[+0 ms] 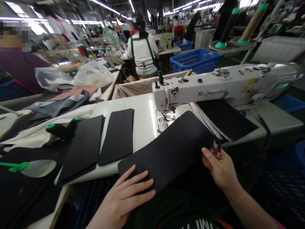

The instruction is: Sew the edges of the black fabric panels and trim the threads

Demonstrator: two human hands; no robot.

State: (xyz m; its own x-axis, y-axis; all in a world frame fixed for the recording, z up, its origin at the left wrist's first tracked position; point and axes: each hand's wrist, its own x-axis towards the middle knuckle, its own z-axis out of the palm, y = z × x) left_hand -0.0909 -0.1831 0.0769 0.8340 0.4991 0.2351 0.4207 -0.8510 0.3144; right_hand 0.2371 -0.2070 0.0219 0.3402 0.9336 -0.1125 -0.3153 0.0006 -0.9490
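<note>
A black flat panel (171, 143) lies at an angle in front of the sewing machine (166, 95), its near edge overhanging the table. My left hand (128, 192) rests on the panel's left end with fingers stretched and spread. Close to the panel's right corner, my right hand (221, 170) is closed around small thread snips (216, 149) with a pinkish handle and dark blades. Behind the snips, a stack of black pieces with pale, frayed edges (207, 122) lies under the machine arm. The needle area is just beyond the panel's far edge.
Two stacks of black panels (116, 136) (82, 146) sit on the table's left side. Beyond them are a black thread cone (60, 130), fabric pieces and plastic bags (92, 74). Thread cones (224, 35) stand at upper right. A blue basket (195, 60) and other people are behind.
</note>
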